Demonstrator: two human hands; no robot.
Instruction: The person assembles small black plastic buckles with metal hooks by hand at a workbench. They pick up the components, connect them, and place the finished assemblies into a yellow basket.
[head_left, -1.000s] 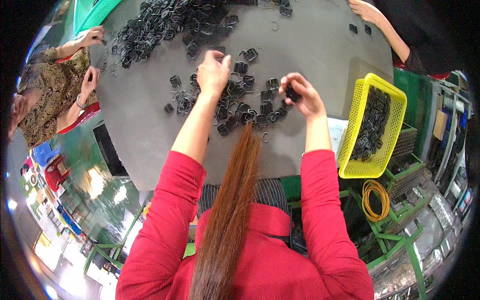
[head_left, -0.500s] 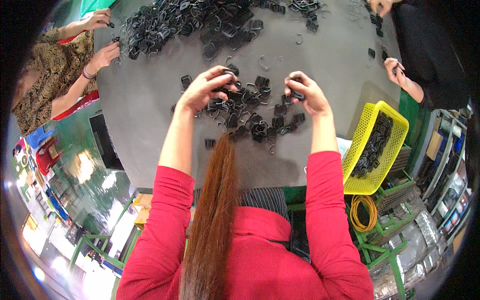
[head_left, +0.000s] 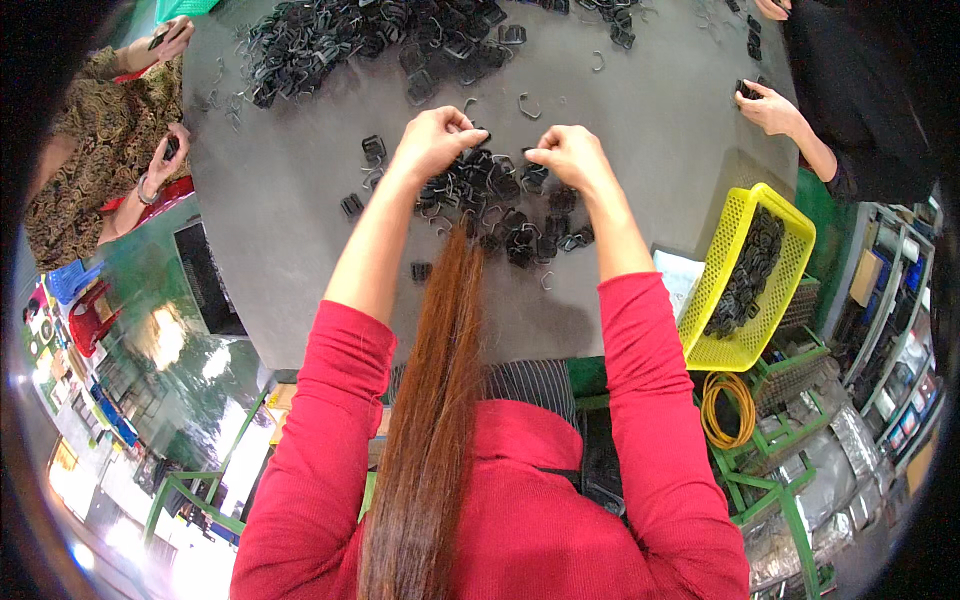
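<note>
A loose pile of black plastic buckles (head_left: 487,178), some with bent wire hooks, lies on the grey table before me. Over the pile's far left side is my left hand (head_left: 437,143), its thumb and fingers pinched on a small black buckle that barely shows at the tips. My right hand (head_left: 572,157) hovers at the pile's right side, fingers curled and closed, with a dark bit of a buckle at the fingertips; most of it is hidden. Single buckles (head_left: 351,205) lie apart to the left, and a bare wire hook (head_left: 529,106) rests just beyond my hands.
A larger heap of black buckles (head_left: 330,45) covers the table's far left. A yellow basket (head_left: 731,352) holding dark pieces stands at the right edge, near a coiled orange hose (head_left: 728,411). One co-worker's hand (head_left: 768,108) works at right, another's (head_left: 165,160) at left.
Both my hands have come inward over the pile, closer together, with fingers turned down. At left a co-worker's hands have drawn back from the big heap; at right one hand has moved up the table.
</note>
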